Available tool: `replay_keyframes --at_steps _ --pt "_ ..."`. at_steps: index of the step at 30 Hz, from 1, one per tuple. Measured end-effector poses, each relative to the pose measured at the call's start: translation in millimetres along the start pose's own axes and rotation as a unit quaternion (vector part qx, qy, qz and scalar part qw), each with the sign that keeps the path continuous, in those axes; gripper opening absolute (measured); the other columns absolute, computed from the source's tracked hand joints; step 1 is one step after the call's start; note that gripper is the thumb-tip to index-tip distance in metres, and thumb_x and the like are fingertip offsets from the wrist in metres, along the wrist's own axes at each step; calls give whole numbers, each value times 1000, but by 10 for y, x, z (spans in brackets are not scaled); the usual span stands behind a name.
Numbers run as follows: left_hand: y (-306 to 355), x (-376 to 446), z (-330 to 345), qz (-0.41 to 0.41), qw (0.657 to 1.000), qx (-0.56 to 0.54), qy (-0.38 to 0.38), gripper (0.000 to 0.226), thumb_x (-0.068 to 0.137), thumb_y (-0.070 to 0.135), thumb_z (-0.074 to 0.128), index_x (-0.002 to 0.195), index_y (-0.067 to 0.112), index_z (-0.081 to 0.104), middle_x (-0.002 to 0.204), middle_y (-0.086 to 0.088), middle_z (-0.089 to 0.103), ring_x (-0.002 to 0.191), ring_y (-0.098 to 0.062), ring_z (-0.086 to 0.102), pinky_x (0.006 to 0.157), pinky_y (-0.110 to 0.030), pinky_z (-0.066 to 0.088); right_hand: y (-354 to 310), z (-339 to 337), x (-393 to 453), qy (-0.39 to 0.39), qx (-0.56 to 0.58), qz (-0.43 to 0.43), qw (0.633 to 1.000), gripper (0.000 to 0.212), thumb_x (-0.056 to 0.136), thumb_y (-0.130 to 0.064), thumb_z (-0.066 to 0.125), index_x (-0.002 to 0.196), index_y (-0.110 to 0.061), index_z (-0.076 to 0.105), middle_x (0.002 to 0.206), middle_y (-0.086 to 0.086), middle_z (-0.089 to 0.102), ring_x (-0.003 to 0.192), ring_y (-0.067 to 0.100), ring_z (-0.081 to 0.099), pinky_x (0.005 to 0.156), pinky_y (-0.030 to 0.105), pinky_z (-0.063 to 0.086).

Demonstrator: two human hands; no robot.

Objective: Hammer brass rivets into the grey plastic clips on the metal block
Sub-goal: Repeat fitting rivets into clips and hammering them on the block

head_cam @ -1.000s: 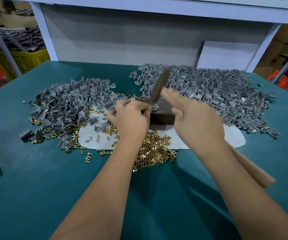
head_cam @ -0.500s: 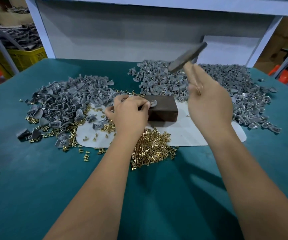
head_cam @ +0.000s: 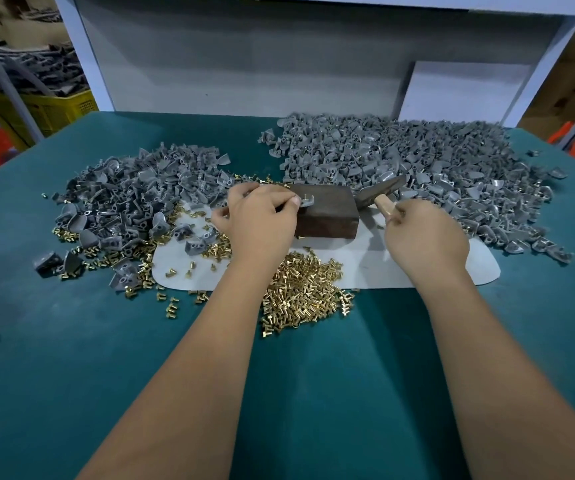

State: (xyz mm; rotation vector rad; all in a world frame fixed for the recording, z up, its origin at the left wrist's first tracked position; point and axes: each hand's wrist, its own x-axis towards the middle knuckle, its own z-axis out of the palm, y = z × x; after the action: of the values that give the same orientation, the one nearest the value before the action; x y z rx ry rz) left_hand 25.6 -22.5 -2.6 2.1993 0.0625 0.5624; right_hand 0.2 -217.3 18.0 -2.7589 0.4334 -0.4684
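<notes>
Clip (head_cam: 306,201) on block (head_cam: 327,213), at left grip (head_cam: 261,216)

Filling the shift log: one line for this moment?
left hand: holds clip on block | right hand: grips hammer, head beside block

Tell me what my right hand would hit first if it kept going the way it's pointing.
Probably the big pile of grey clips: the right hand, gripping the hammer, points up and away past the metal block. Depth is unclear.

Head view, single wide-angle: looking forward and down from above the near table (head_cam: 71,375) edge, facing the far backboard (head_cam: 244,64), taking in both forearms.
</notes>
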Motion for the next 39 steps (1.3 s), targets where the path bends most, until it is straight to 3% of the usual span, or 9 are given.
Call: replay_keyframes --at_steps 6,12,17,20,24,27,31,34,39 --pt "11 -31 -18 27 999 36 0 16 94 42 60 94 39 75 113 24 65 127 -13 30 98 -43 14 -64 -5 -33 52 -47 -35 997 31 94 -30 50 116 -14 66 116 17 51 112 37 43 84 40 40" --pt "84 -63 -54 117 992 27 40 16 94 37 62 104 35 75 109 19 68 124 -15 35 93 -33 10 -355 67 -174 10 235 -159 959 42 91 -29 60 133 -28 54 102 -10 58 97 11 53 83 27 44" --pt "119 -99 -86 135 990 -15 31 17 92 33 66 106 32 75 97 31 61 112 -3 34 88 -24 11 -466 105 -226 -32 387 -150 909 26 90 -18 63 114 -25 67 96 -15 64 89 -4 57 80 16 47" --pt "141 -106 -111 104 993 -57 21 17 90 27 68 105 29 76 90 41 41 113 -6 37 96 -30 16 -517 86 -185 -66 387 -145 908 13 88 -16 66 95 -27 68 82 -18 63 77 -6 56 70 13 46" --pt "143 -98 -130 66 994 -82 5 19 91 24 67 107 28 76 92 39 35 109 -4 33 109 -46 27 -561 -110 84 -114 317 -150 930 14 87 -17 67 94 -28 66 86 -14 64 81 -1 58 71 17 49" --pt "153 -87 -122 50 996 -73 1 19 92 27 65 108 31 75 92 40 33 108 0 30 107 -38 22 -553 -257 346 -46 367 -74 926 30 90 -17 63 120 -19 63 109 -7 65 97 8 61 89 32 53" --pt "152 -80 -110 29 995 -92 -8 18 93 25 64 105 31 76 92 37 36 112 -6 32 113 -50 26 -587 -154 437 63 241 45 967 59 93 -25 55 146 -22 31 147 5 34 135 23 29 108 44 30" --pt "159 -64 -141 28 995 -92 -2 20 94 23 62 105 31 75 90 36 45 110 -5 34 110 -49 30 -793 93 117 108 235 -16 966 55 88 -25 58 140 -26 39 140 3 36 130 21 28 104 38 29" --pt "36 69 -404 -15 998 -38 53 34 91 7 57 115 26 72 112 11 71 114 -21 58 102 -47 44 -1085 328 -396 97 232 -262 932 33 86 -11 57 118 -15 62 114 3 55 108 20 46 91 31 38"
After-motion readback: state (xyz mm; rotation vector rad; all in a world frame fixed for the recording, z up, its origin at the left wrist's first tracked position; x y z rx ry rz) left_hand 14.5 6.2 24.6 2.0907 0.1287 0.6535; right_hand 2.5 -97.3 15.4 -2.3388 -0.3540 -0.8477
